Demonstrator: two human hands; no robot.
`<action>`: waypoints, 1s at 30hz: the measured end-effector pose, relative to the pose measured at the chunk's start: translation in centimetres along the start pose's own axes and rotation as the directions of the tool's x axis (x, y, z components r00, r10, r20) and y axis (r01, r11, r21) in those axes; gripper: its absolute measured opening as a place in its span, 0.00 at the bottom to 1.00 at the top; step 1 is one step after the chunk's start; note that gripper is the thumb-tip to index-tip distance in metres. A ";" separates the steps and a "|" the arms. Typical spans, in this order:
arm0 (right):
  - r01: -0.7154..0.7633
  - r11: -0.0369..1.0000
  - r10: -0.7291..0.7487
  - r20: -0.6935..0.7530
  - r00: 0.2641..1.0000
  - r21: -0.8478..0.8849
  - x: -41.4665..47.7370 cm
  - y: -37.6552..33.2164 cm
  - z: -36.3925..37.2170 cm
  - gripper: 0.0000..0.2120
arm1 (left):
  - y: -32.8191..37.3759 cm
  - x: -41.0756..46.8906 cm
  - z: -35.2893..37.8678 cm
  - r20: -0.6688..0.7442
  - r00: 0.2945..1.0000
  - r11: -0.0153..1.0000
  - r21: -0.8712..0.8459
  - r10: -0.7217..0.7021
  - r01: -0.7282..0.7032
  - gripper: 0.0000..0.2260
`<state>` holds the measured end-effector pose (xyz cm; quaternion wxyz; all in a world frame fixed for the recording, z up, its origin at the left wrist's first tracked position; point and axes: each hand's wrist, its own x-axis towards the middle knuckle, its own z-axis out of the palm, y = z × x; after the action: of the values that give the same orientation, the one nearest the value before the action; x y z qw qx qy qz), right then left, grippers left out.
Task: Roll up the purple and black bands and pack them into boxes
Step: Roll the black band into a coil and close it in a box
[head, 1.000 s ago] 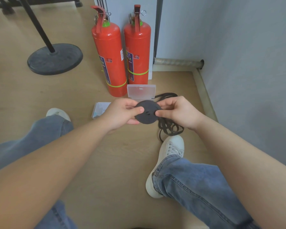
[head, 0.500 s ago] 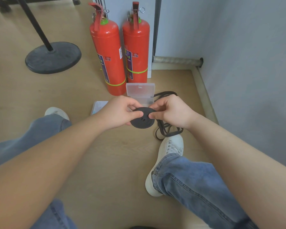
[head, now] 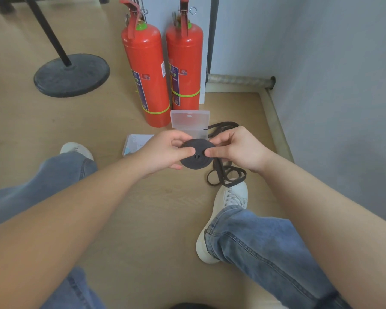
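two red fire extinguishers (head: pixel 145 72) upright, touching side by side, by the pale wall (head: pixel 321 63); black round stand base (head: pixel 71 74) with slanted pole (head: pixel 49 30) on wooden floor (head: pixel 154 219); grey pipe (head: pixel 239 80) along the wall's foot; white sneakers (head: pixel 227 208), blue jeans (head: pixel 265 246)

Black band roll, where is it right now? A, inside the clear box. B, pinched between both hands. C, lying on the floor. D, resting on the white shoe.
B: the left hand and right hand each pinch the black band roll, holding it up off the floor.

On the floor (head: pixel 154 219): extinguishers (head: pixel 147 74), clear box (head: pixel 189 120), loose black band (head: pixel 226 177)
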<state>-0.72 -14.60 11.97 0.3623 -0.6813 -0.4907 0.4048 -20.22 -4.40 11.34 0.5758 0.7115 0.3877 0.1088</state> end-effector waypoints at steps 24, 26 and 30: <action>0.031 0.997 -0.034 -0.038 0.999 -0.070 0.3 0.2 -0.1 0.03 | 0.0 0.2 0.0 -0.075 0.997 0.999 -0.050 -0.001 -0.003 0.07; 0.048 0.984 -0.053 -0.022 0.998 -0.170 0.3 0.2 0.1 0.02 | 0.1 0.1 -0.4 -0.098 0.988 0.983 0.154 0.120 -0.105 0.13; 0.098 0.944 -0.090 0.039 0.995 -0.314 0.4 -0.2 0.7 0.03 | 0.5 -0.2 -0.3 -0.047 0.970 0.915 0.346 0.239 -0.209 0.09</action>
<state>-1.38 -14.10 11.77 0.2614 -0.7013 -0.5854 0.3117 -20.36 -4.31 11.93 0.4112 0.8340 0.3414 0.1371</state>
